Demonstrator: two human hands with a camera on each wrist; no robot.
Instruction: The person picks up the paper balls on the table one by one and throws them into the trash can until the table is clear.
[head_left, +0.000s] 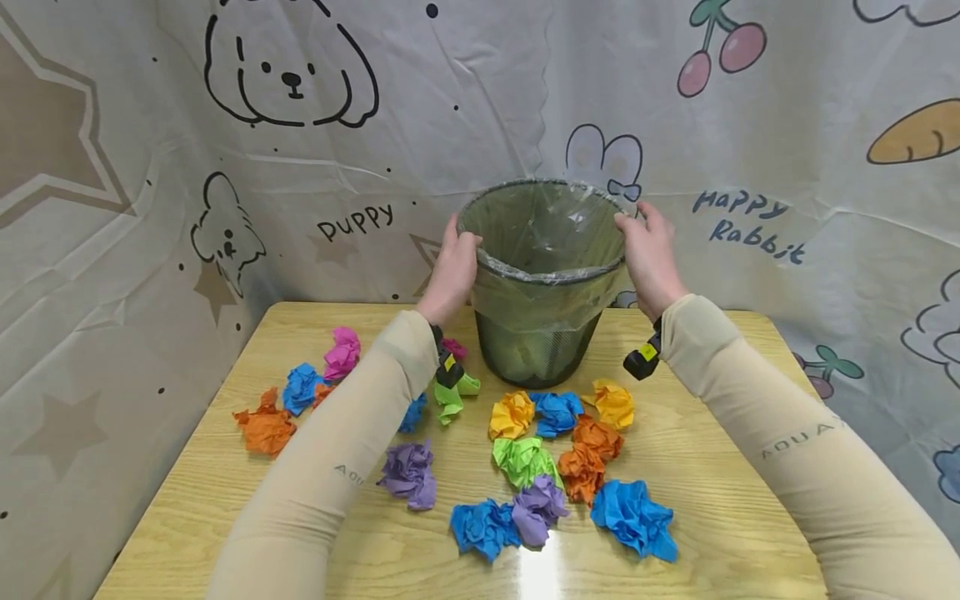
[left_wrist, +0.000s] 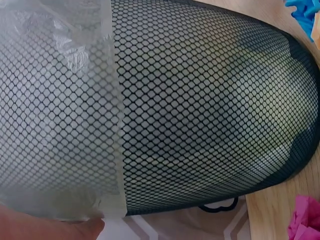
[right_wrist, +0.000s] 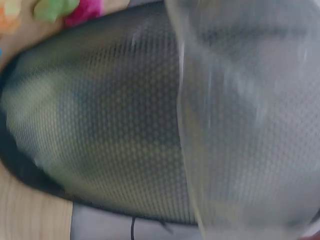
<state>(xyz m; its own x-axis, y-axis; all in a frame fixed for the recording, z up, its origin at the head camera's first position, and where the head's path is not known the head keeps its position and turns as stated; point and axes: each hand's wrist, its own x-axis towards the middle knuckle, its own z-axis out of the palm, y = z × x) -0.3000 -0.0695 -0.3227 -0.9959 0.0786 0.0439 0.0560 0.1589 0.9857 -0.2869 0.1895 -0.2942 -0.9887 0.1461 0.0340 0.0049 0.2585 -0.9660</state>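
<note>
A black mesh waste bin (head_left: 536, 346) stands upright at the back of the table. A clear plastic liner (head_left: 551, 300) is folded over its rim and hangs partway down the outside. My left hand (head_left: 453, 271) grips the bin's left side at the rim, thumb towards me. On the opposite side my right hand (head_left: 651, 260) holds the rim, its thumb by the liner's edge. In the left wrist view the mesh wall (left_wrist: 180, 110) fills most of the picture, with part of a finger below. The right wrist view is blurred and shows the liner (right_wrist: 250, 120) over the mesh.
Crumpled paper balls lie in front of the bin, among them a green one (head_left: 525, 461), a purple one (head_left: 538, 510) and a blue one (head_left: 634, 518). More lie to the left, including an orange one (head_left: 266, 425). A printed curtain (head_left: 480, 100) hangs behind the table (head_left: 720, 467).
</note>
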